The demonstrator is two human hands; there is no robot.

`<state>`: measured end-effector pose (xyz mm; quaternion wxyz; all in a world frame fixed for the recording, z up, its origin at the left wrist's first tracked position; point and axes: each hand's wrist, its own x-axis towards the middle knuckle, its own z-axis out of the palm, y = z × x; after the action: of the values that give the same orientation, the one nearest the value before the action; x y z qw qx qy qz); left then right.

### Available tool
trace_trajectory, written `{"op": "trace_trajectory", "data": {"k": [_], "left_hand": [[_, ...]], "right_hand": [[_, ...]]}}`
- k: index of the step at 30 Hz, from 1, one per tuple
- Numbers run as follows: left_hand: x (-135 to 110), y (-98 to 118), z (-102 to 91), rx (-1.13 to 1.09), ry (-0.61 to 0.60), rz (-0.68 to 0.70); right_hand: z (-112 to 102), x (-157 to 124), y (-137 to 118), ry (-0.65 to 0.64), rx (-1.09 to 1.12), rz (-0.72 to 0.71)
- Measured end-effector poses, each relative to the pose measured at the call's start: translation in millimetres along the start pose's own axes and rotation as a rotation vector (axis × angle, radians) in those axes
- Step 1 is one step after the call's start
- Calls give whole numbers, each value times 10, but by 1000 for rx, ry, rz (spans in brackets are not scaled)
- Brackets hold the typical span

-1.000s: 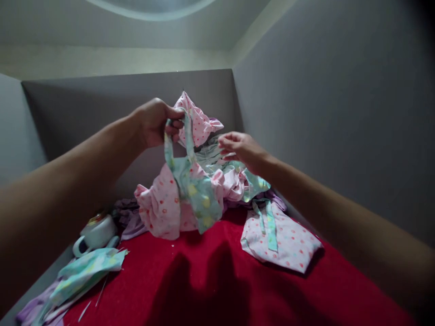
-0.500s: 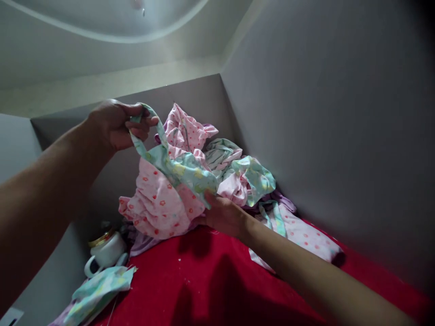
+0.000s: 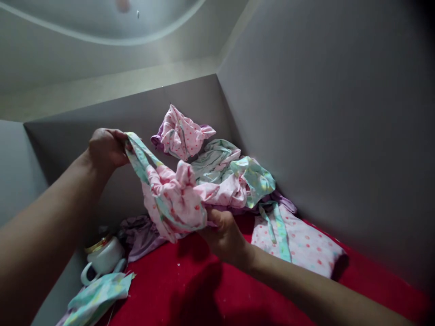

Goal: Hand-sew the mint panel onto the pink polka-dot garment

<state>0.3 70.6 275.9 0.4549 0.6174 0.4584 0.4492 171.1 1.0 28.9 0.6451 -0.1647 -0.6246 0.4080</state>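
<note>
the right hand [image 3: 224, 235] grips the lower bunch of a pink dotted garment [image 3: 173, 199] above the red cloth [image 3: 204, 290], fingers curled shut on it. further up, the left hand [image 3: 107, 149] pinches its mint strap [image 3: 137, 156]. a clothes pile [image 3: 220, 172] fills the far corner.

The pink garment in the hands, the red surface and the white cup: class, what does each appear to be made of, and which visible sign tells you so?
Pink garment: thin woven cloth, likely cotton, matt; it bunches into soft creases. Red surface: looks like napped fabric, perhaps felt or velvet; dull, no shine. White cup: seemingly glazed ceramic or plastic; smooth with a soft gleam.
</note>
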Motion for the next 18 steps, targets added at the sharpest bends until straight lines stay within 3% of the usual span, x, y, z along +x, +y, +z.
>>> {"op": "trace_trajectory", "data": {"k": [3,9,14,18], "left_hand": [[33,-79,24,-179,21,153],[107,-115,126,-455,-107,344],[142,-122,56,-614,-204,442],[121,-140,1,-672,-232,444]], "right_hand": [[10,-72,20,-43,-126,-35],[-45,-139,66,-216,-433,-275],[-186,-175,109,54,-497,-226],[-74,-93,-52,231,-475,-243]]}}
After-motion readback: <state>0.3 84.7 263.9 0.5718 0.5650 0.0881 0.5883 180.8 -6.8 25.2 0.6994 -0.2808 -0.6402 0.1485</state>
